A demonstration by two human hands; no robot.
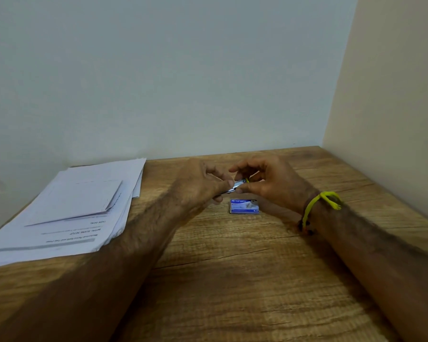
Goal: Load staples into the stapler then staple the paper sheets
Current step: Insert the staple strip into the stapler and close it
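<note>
Wooden desk (232, 280): fills the lower half of the frame, grain running across; two bare forearms reach in from the bottom corners toward the centre.

Yellow cord (316, 203): tied round the right wrist, right of centre, loose ends sticking out.

Paper sheets (69, 211): loose stack lying flat at the left of the frame, printed text upside down to the camera, a folded sheet on top; well apart from both hands.

Staple box (244, 206): small, blue, lying flat on the desk at centre, just below both hands and touched by neither.

Stapler (237, 185): small, metallic with a yellow part at its right end; held above the desk between the two hands, directly above the staple box.

Left hand (198, 186): grip closed round the stapler's left end, thumb on top, fingers curled beneath.

Right hand (265, 181): grip pinched on the stapler's right end by thumb and fingertips, remaining fingers arched loosely above.

Pale walls: behind the desk and along the right edge of the frame.
</note>
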